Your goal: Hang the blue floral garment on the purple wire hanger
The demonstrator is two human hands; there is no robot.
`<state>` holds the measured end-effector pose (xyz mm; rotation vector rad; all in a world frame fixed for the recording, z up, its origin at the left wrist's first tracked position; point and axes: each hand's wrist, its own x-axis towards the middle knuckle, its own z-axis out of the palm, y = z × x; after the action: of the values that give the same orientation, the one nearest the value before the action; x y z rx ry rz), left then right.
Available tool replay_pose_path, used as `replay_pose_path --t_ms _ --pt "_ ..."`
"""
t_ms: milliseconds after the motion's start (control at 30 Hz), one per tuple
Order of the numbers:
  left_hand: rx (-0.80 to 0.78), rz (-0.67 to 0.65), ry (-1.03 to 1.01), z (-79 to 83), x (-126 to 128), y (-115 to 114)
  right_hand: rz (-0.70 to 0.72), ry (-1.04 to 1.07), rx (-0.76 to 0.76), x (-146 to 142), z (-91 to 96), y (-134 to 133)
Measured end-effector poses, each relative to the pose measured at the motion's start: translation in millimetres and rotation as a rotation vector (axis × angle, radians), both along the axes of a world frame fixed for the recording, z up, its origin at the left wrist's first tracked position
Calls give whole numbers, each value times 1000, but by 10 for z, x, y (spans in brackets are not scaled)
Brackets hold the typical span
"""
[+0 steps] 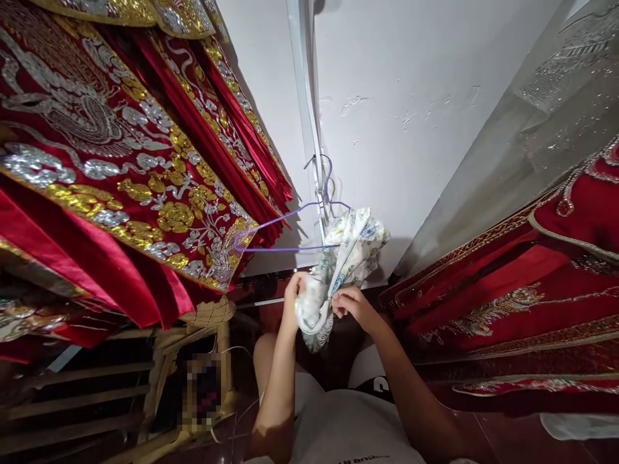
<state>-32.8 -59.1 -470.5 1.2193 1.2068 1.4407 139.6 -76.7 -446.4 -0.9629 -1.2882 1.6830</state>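
Observation:
A purple wire hanger [290, 227] hangs from a hook on the white wall [411, 96]. A pale floral cloth [345, 254] is draped over the hanger's right end and trails down. My left hand [294, 291] is closed around the lower bunch of this cloth. My right hand [352, 304] pinches the cloth's edge just to the right of it, fingers pressed together. Both forearms reach up from the bottom of the view.
Red garments with gold and silver embroidery [120, 167] hang close on the left. More red embroidered fabric [522, 303] and a clear-covered garment [556, 96] hang on the right. A woven wooden chair [193, 361] stands low left.

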Motion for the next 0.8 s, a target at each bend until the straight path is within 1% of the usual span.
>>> replay_pose_path --t_ms 67,100,133,167,233,267,300,333,400,467,500,533,600,633,667,700,733,767,800 --pt "-8 -59 23 21 32 -102 58 -69 27 33 -136 8" --pt "-5 -68 10 37 53 -154 73 -108 33 37 -204 17" --pt "10 -60 -12 60 76 -205 59 -155 36 34 -265 27" --pt "38 -45 -40 94 101 -255 10 -206 43 23 -313 36" --pt "124 -29 -76 206 151 -346 -172 -266 94 -10 -359 44" --pt "173 -33 -65 285 174 -386 -261 -256 135 -28 -354 40" --pt "221 -42 -31 375 197 -422 -319 -218 174 -45 -333 30" --pt "262 -59 26 470 220 -454 -335 -162 204 -60 -300 14" --pt "319 -125 166 653 262 -499 -275 -37 225 -83 -220 -30" --pt "372 -201 277 785 289 -508 -187 68 193 -96 -141 -73" --pt "398 -211 313 823 290 -495 -139 121 163 -100 -103 -86" --pt "424 -182 334 842 279 -472 -73 176 130 -100 -60 -91" --pt "434 -58 346 822 213 -401 146 244 77 -91 57 -65" --pt "403 -13 329 785 161 -361 277 229 80 -81 136 -32" --pt "346 -9 293 731 101 -325 376 166 118 -68 230 17" --pt "270 -52 242 661 38 -298 424 59 189 -53 335 81" --pt "183 -138 185 578 -23 -282 407 -72 284 -36 444 160" --pt "93 -248 133 487 -79 -279 337 -201 384 -17 548 254" --pt "10 -358 95 394 -128 -289 237 -309 478 4 639 361"
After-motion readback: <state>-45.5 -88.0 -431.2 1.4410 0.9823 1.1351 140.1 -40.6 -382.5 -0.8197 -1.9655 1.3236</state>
